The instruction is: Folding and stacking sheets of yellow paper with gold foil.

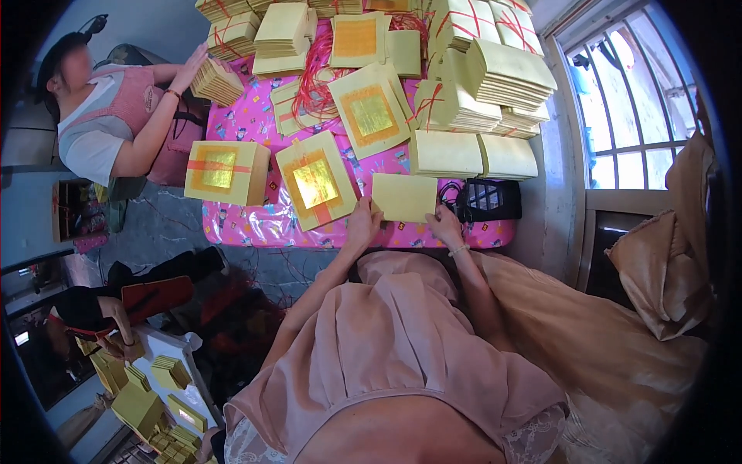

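Observation:
A plain pale-yellow piece of paper (404, 198) lies at the near edge of the table, between my hands. My left hand (363, 223) pinches its lower left corner. At the lower right corner, my right hand (445, 226) has its fingers closed on the edge. Whether it is one sheet or a folded stack, I cannot tell. Just left of it sits a stack of yellow paper (301, 172) with a shiny gold square and an orange border. Another gold-square stack (352, 147) lies tilted behind.
A red-banded paper bundle (259, 174) stands at the table's left. Tall paper stacks (510, 73) fill the far right, with red strings (313, 85) at the middle. A black case (495, 199) rests by my right hand. A co-worker (127, 116) holds a paper stack (216, 83).

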Available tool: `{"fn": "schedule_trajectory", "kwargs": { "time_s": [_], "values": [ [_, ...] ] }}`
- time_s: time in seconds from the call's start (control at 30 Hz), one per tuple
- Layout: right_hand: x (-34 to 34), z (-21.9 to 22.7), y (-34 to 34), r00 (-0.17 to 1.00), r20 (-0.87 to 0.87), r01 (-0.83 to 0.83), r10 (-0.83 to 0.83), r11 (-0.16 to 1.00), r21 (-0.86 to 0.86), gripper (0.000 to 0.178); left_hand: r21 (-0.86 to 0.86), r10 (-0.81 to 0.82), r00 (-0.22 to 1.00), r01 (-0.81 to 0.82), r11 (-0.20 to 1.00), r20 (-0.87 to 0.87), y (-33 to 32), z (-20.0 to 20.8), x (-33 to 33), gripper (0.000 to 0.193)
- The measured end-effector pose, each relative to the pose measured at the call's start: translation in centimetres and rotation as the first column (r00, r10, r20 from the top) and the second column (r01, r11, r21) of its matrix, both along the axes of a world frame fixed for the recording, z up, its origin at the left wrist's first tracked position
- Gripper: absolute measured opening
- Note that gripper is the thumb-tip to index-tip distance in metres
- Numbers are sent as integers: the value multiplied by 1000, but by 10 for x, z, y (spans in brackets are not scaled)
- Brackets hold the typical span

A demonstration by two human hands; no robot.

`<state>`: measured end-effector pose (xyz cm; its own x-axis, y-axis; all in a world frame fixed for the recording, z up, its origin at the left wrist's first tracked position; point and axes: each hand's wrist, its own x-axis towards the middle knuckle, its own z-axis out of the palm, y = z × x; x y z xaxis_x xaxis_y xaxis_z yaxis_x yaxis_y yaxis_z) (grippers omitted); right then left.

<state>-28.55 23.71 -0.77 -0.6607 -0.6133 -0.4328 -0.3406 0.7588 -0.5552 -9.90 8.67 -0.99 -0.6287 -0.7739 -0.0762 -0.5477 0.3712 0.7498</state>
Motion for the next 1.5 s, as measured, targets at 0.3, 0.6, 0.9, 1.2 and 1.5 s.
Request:
{"fn": "schedule_trajectory", "kwargs": {
  "time_s": [0.3,0.6,0.9,1.2,1.5],
  "values": [
    [0,-31,-1,989,49,141,-140,989,-35,39,60,-69,994,65,996,85,0,8,0,43],
    [9,2,-12,985,-145,-72,97,983,171,42,93,-84,982,69,993,170,4,4,4,46],
    [11,44,-19,968,-249,-4,-5,999,-35,43,90,-50,998,46,995,39,-9,36,49,43],
    [47,80,-92,900,-242,-435,363,786,-439,25,-280,-7,993,39,959,115,-60,45,105,48],
    [94,58,-148,506,-367,-845,781,533,-31,45,-199,-81,990,103,974,118,-77,37,110,49]
  ]
}}
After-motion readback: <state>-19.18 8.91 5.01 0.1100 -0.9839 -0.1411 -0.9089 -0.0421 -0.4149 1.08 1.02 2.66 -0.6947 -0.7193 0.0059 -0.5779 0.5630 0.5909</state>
